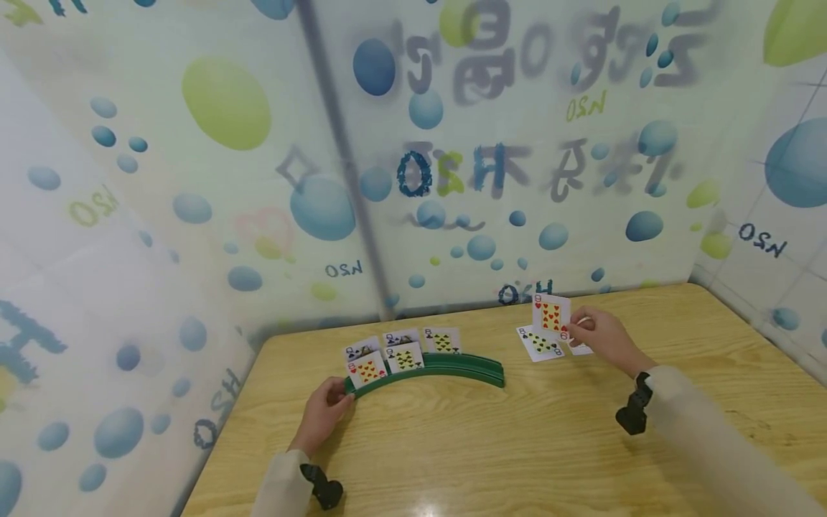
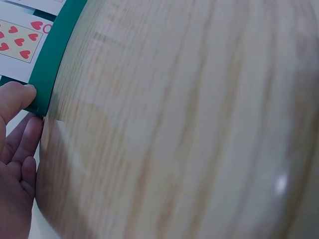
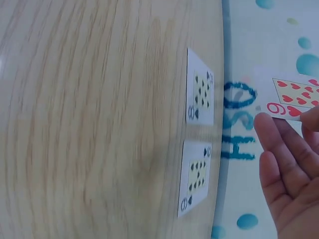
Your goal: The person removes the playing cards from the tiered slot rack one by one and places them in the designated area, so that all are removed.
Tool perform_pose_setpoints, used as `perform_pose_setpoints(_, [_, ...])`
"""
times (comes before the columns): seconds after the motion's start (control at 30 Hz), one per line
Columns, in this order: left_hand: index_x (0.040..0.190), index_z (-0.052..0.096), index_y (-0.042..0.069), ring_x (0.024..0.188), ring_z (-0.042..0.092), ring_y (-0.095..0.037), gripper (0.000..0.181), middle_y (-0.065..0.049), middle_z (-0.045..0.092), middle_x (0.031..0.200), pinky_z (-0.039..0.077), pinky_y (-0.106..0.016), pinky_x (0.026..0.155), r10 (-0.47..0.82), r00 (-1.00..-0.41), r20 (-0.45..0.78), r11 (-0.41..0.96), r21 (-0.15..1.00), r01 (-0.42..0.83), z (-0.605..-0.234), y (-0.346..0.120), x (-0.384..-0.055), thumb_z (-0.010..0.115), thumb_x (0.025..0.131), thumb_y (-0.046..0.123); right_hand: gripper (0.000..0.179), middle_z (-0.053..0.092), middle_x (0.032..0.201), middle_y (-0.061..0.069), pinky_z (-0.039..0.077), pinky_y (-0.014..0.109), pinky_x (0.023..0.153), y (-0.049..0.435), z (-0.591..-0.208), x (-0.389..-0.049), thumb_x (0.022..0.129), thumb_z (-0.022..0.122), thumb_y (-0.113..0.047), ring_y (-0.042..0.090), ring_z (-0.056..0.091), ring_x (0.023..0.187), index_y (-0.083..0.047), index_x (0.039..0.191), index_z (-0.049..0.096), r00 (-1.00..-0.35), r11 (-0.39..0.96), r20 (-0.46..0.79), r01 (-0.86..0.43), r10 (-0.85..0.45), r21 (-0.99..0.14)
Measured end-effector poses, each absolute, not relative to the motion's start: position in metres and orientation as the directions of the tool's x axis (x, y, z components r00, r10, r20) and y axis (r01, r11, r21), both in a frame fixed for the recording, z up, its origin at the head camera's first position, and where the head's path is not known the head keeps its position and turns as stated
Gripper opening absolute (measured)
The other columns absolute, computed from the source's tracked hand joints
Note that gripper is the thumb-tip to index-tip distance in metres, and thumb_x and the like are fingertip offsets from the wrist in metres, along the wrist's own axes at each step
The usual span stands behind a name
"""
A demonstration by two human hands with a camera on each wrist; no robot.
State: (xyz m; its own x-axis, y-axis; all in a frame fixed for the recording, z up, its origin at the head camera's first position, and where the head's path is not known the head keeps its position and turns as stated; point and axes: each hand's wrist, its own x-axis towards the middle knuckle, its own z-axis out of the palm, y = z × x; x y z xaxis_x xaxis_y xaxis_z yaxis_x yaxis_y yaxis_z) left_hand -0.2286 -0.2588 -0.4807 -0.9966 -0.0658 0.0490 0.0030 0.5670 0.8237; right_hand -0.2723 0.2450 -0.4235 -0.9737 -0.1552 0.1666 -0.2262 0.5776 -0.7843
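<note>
At the left end of a green curved card holder (image 1: 461, 368), my left hand (image 1: 321, 415) grips the tip between thumb and fingers. A hearts card (image 1: 367, 370) and a black-suited card (image 1: 405, 357) stand in its front row. Behind them are two queens (image 1: 402, 337) and a black eight (image 1: 442, 340). On the right, my right hand (image 1: 604, 337) pinches a nine of hearts (image 1: 551, 314) by its lower corner, raised over the table. Below it lie an eight of spades (image 3: 200, 95) and a nine of spades (image 3: 195, 175), face up; the right hand partly hides the latter in the head view.
The wooden table (image 1: 452, 445) reaches back to a curtain (image 1: 439, 237) printed with blue and green bubbles, which also runs along the left side. Black wrist cameras (image 1: 634, 408) are strapped over both cream sleeves.
</note>
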Motion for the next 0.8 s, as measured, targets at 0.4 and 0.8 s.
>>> perform_pose_setpoints(0.4, [0.111,0.056,0.003,0.089,0.054,-0.019,0.024,-0.008,0.059,0.102,0.044,-0.033,0.077,-0.070,-0.996,0.046,0.564,0.826,-0.001,-0.479,-0.258,-0.228,0.060,0.088,0.007,0.027,0.062,0.093,0.025,0.051,0.035,0.068,0.280,-0.418,-0.274,0.098,0.041,-0.017,0.030,0.065,0.078,0.009,0.106,0.040,-0.986,0.564,0.087,-0.152,-0.140,-0.811])
perform_pose_setpoints(0.8, [0.112,0.055,0.003,0.091,0.053,-0.020,0.025,-0.008,0.059,0.104,0.043,-0.034,0.079,-0.068,-0.997,0.037,0.574,0.819,-0.009,-0.478,-0.257,-0.227,0.060,0.088,0.008,0.031,0.063,0.087,0.024,0.051,0.033,0.064,0.314,-0.427,-0.274,0.095,0.042,-0.017,0.030,0.065,0.076,0.012,0.106,0.041,-0.997,0.632,0.077,-0.079,-0.031,-0.771])
